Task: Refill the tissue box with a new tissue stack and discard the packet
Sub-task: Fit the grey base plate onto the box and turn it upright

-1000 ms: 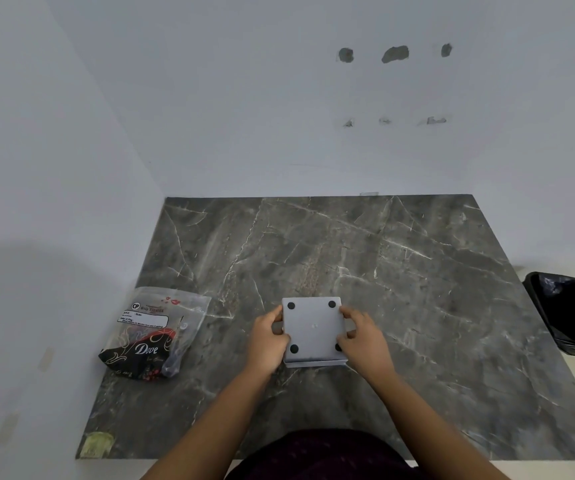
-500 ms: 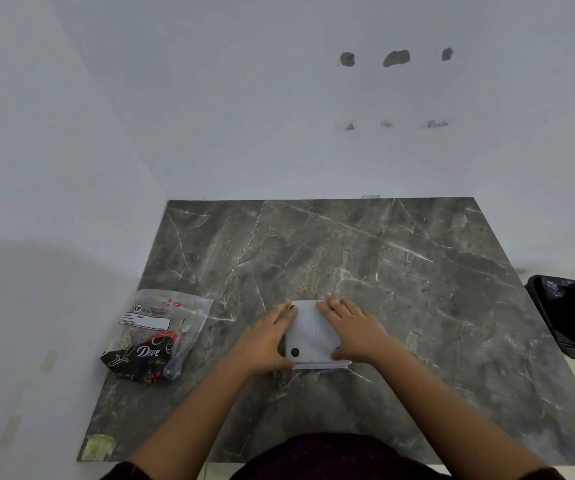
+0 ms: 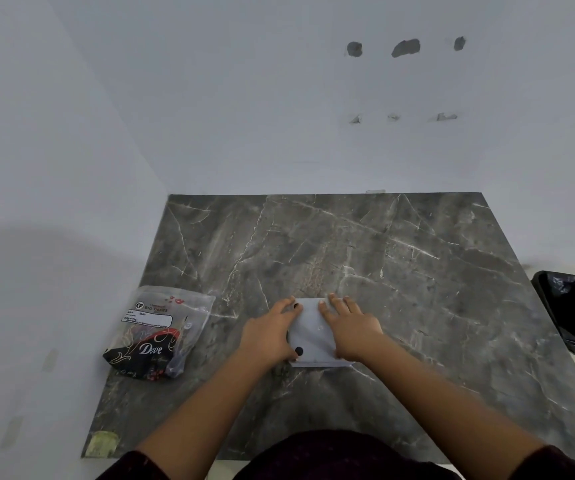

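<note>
Tissue box [image 3: 311, 336] lies upside down on the worktop [image 3: 400, 271]; left hand [image 3: 269, 336] and right hand [image 3: 350, 329] rest flat, grip wide. Slide its base panel evenly.

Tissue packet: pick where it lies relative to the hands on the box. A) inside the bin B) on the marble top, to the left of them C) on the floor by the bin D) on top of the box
B: the tissue packet lies flat on the marble top, left of the left hand, which rests with the right hand on the box.
</note>
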